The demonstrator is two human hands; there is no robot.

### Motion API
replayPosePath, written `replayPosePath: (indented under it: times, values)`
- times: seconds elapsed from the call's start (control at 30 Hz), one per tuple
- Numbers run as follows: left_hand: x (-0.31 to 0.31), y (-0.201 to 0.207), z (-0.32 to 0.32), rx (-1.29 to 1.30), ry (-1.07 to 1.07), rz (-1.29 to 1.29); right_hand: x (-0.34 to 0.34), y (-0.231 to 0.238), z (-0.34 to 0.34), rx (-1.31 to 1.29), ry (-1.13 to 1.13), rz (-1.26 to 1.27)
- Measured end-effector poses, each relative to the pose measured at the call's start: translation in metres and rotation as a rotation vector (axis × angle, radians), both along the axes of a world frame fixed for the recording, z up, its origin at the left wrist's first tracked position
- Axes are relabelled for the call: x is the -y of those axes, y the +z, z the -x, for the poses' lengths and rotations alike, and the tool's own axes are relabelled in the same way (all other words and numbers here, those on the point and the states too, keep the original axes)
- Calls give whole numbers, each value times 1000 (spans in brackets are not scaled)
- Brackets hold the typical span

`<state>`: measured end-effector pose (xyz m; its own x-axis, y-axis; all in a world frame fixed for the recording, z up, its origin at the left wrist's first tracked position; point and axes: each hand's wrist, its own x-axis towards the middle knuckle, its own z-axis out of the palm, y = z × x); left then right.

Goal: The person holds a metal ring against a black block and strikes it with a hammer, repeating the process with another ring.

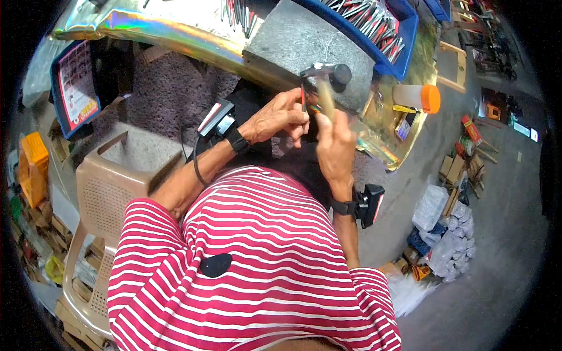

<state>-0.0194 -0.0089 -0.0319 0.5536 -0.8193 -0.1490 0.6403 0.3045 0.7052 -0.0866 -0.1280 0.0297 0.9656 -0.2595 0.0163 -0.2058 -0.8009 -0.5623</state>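
My right hand (336,143) is wrapped around the pale handle of a hammer (340,74). The hammer's dark head lies over the near edge of a grey metal block (310,41); the handle is smeared by motion. To the left, my left hand (278,119) pinches a slim red and black piece (304,99) upright between thumb and fingers, close beside the hammer. The lower part of that piece is hidden by my fingers, and its exact kind is not clear. Both hands are close together at the bench's near edge.
A blue bin (408,58) full of slim red, black and silver tools stands beyond the block. More such tools (239,17) lie at the far left of the bench. An orange-lidded jar (417,98) is at right. A beige plastic chair (111,181) stands at left.
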Motion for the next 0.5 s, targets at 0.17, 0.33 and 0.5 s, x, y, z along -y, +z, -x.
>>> replayPosePath:
  times: [0.17, 0.33, 0.5]
  values:
    - [-2, 0, 2, -4, 13, -4, -2, 1, -4, 62, -91, -169]
    - [0, -3, 2, -4, 23, -19, 0, 7, -4, 212, -57, -139]
    - [1, -6, 1, -35, 7, 59, 5, -11, -7, 80, 30, 75]
